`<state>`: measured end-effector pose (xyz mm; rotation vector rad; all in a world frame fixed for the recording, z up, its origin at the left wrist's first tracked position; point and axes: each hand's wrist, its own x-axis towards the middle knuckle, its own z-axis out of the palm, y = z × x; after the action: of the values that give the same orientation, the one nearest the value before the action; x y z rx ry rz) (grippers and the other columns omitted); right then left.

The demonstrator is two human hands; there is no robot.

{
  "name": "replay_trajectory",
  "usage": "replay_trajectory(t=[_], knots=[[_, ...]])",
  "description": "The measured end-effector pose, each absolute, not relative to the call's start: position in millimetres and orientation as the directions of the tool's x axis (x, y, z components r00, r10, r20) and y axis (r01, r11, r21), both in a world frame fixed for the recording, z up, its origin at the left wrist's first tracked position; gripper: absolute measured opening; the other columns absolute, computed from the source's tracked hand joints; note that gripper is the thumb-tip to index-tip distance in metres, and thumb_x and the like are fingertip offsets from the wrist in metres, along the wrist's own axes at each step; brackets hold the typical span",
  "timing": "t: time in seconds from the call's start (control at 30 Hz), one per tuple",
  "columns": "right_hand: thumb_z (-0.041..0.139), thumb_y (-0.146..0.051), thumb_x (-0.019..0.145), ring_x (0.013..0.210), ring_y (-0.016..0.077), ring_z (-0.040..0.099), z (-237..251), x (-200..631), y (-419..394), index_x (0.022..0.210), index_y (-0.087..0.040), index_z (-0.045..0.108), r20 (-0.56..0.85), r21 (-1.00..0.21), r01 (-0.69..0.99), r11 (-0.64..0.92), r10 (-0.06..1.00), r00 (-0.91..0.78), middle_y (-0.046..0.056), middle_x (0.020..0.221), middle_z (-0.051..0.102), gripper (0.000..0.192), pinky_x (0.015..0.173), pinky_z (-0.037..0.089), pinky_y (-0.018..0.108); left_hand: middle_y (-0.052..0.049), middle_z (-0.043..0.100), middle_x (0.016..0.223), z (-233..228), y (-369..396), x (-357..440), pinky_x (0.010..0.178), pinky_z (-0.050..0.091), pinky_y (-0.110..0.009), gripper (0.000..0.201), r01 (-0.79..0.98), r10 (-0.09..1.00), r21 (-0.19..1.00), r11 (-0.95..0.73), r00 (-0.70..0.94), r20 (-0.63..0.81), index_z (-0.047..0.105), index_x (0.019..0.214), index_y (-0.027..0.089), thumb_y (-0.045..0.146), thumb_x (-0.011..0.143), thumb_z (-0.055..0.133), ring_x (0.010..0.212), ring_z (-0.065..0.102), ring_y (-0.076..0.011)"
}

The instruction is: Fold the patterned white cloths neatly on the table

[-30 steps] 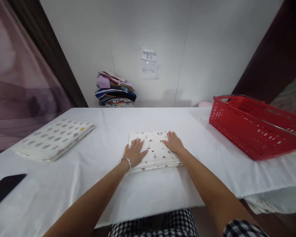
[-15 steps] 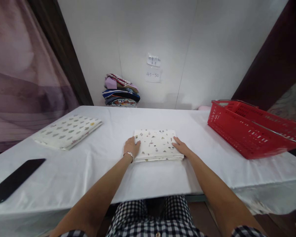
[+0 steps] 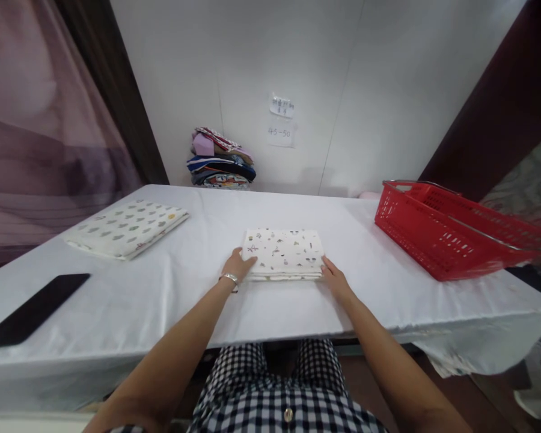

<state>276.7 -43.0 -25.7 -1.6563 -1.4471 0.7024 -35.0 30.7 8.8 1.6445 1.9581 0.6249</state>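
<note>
A folded white cloth (image 3: 283,252) with small scattered prints lies on the white-covered table in front of me, its layered edge facing me. My left hand (image 3: 238,264), with a bracelet at the wrist, grips its left edge, the thumb on top and the other fingers along or under the side. At the right edge, my right hand (image 3: 336,279) holds the near corner, its fingertips partly hidden. Another folded white cloth (image 3: 128,228), printed with grey-green heart-like shapes, rests to the left, apart from both hands.
A red perforated basket (image 3: 451,240) with metal handles stands on the right. At the back, a pile of folded fabrics (image 3: 220,159) sits against the wall below handwritten paper signs (image 3: 281,132). A black phone-like slab (image 3: 36,310) lies front left on the table (image 3: 184,313).
My right hand has slid from the cloth's top to its right edge, and my left hand has shifted slightly outward. The folded cloth sits slightly farther left. The camera view has tilted a little.
</note>
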Motion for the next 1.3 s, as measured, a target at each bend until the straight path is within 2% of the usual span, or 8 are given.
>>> replay_trajectory(t=[0.1, 0.27, 0.33, 0.4, 0.53, 0.7, 1.03, 1.3], knots=[[0.042, -0.048, 0.083, 0.128, 0.0186, 0.034, -29.2, 261.3, -45.9, 0.131, -0.018, 0.044, 0.123, -0.817, 0.576, 0.028, 0.984, 0.127, 0.007, 0.138, 0.039, 0.056, 0.108, 0.023, 0.039, -0.016, 0.057, 0.118, 12.2, 41.5, -45.1, 0.087, 0.042, -0.036, 0.073, 0.723, 0.977, 0.666, 0.183, -0.211, -0.039, 0.032, 0.133, 0.014, 0.047, 0.072, 0.057, 0.108, 0.054, -0.0274], [0.038, -0.050, 0.085, 0.130, 0.0207, 0.029, -29.7, 248.6, -60.5, 0.130, -0.017, 0.045, 0.226, -0.727, 0.683, 0.067, 0.963, 0.147, 0.008, 0.141, 0.033, 0.056, 0.107, 0.024, 0.040, -0.014, 0.059, 0.116, 12.6, 41.0, -60.3, 0.089, 0.041, -0.034, 0.063, 0.669, 0.964, 0.705, 0.237, -0.252, -0.084, 0.046, 0.123, 0.015, 0.050, 0.072, 0.057, 0.106, 0.055, -0.0261], [0.037, -0.047, 0.087, 0.131, 0.0222, 0.028, -27.9, 246.5, -65.3, 0.128, -0.017, 0.046, 0.350, -0.646, 0.751, 0.134, 0.927, 0.136, 0.009, 0.143, 0.031, 0.052, 0.106, 0.025, 0.041, -0.012, 0.061, 0.113, 9.5, 33.9, -63.4, 0.088, 0.042, -0.033, 0.061, 0.627, 0.960, 0.744, 0.231, -0.271, -0.070, 0.046, 0.123, 0.015, 0.050, 0.073, 0.054, 0.104, 0.056, -0.0245], [0.039, -0.041, 0.087, 0.130, 0.0238, 0.028, -25.9, 244.3, -67.5, 0.127, -0.018, 0.048, 0.441, -0.513, 0.823, 0.244, 0.897, 0.009, 0.008, 0.141, 0.034, 0.047, 0.106, 0.023, 0.044, -0.011, 0.062, 0.109, 5.3, 26.6, -65.1, 0.087, 0.042, -0.032, 0.060, 0.582, 0.956, 0.783, 0.220, -0.289, -0.054, 0.046, 0.123, 0.015, 0.049, 0.074, 0.054, 0.101, 0.058, -0.0229], [0.042, -0.031, 0.085, 0.126, 0.0253, 0.035, -25.4, 240.5, -66.3, 0.126, -0.020, 0.050, 0.395, -0.297, 0.871, 0.390, 0.881, -0.260, 0.008, 0.131, 0.048, 0.043, 0.104, 0.025, 0.046, -0.009, 0.062, 0.110, -5.5, 17.9, -64.7, 0.089, 0.043, -0.031, 0.054, 0.533, 0.957, 0.831, 0.158, -0.289, 0.003, 0.048, 0.121, 0.016, 0.039, 0.074, 0.059, 0.100, 0.058, -0.0202], [0.037, -0.024, 0.086, 0.123, 0.0237, 0.038, -34.1, 241.3, -63.8, 0.124, -0.019, 0.050, 0.432, -0.179, 0.899, 0.401, 0.852, -0.294, 0.008, 0.129, 0.050, 0.041, 0.102, 0.026, 0.044, -0.008, 0.062, 0.104, -19.1, 17.0, -61.2, 0.089, 0.044, -0.031, 0.046, 0.472, 0.952, 0.881, 0.042, -0.287, 0.108, 0.050, 0.119, 0.016, 0.023, 0.074, 0.058, 0.099, 0.058, -0.0188], [0.034, -0.022, 0.087, 0.116, 0.0234, 0.046, -34.3, 238.0, -62.9, 0.118, -0.021, 0.054, 0.472, -0.114, 0.910, 0.399, 0.827, -0.304, 0.009, 0.121, 0.056, 0.037, 0.100, 0.025, 0.046, -0.012, 0.059, 0.110, -22.6, 14.8, -57.4, 0.091, 0.042, -0.033, 0.046, 0.472, 0.937, 0.881, 0.002, -0.309, 0.164, 0.051, 0.119, 0.012, 0.020, 0.074, 0.056, 0.099, 0.056, -0.0213], [0.035, -0.019, 0.086, 0.111, 0.0220, 0.049, -22.9, 221.4, -75.9, 0.114, -0.018, 0.056, 0.444, -0.166, 0.902, 0.398, 0.847, -0.292, 0.010, 0.117, 0.058, 0.035, 0.101, 0.024, 0.044, -0.007, 0.060, 0.108, -14.9, 23.1, -61.0, 0.088, 0.044, -0.031, 0.047, 0.492, 0.930, 0.870, -0.008, -0.316, 0.188, 0.048, 0.121, 0.017, 0.020, 0.074, 0.054, 0.098, 0.056, -0.0180]])
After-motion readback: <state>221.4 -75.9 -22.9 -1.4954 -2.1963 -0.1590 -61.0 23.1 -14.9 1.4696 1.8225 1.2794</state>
